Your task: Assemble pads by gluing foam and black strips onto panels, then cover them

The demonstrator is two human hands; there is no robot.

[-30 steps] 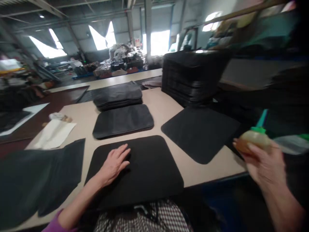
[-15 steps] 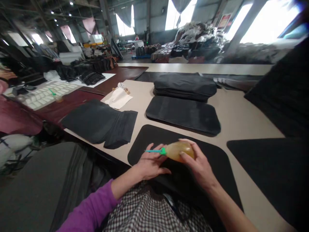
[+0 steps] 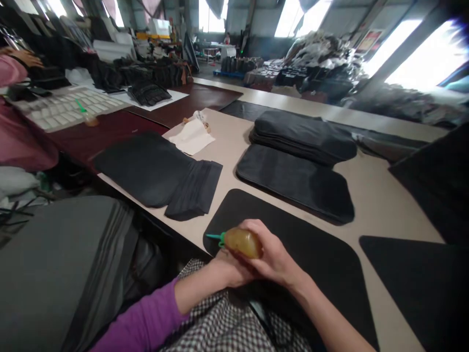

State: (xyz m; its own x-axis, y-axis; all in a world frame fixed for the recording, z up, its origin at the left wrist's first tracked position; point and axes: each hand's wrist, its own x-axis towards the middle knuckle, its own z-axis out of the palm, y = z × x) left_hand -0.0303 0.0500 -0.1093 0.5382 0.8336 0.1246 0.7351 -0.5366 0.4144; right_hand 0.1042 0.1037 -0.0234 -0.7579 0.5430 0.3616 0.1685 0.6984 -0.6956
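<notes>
A squeeze bottle (image 3: 242, 243) of amber liquid lies tilted in my right hand (image 3: 275, 256), its thin green nozzle pointing left. My right fingers and thumb are wrapped round its right end. Just below the bottle is my left hand (image 3: 232, 272), close against the right one; its fingers are hidden, so what they do or hold does not show. Both hands are over a flat black panel (image 3: 315, 249) with rounded corners, at the table's near edge. Behind it lies a black padded piece (image 3: 295, 181), with a stack of similar dark pieces (image 3: 304, 132) farther back.
Dark cut pieces (image 3: 146, 166) lie on the table's left, near a pale cloth (image 3: 192, 137). Another black panel (image 3: 414, 274) is on the right. A dark stack (image 3: 62, 264) stands at lower left. A co-worker's pink sleeve (image 3: 22, 137) and a second green-tipped bottle (image 3: 90, 118) are at left.
My right hand has moved the bottle left and slightly down, over my left hand. The left hand's fingers, visible before, are now covered. The view has turned a little left.
</notes>
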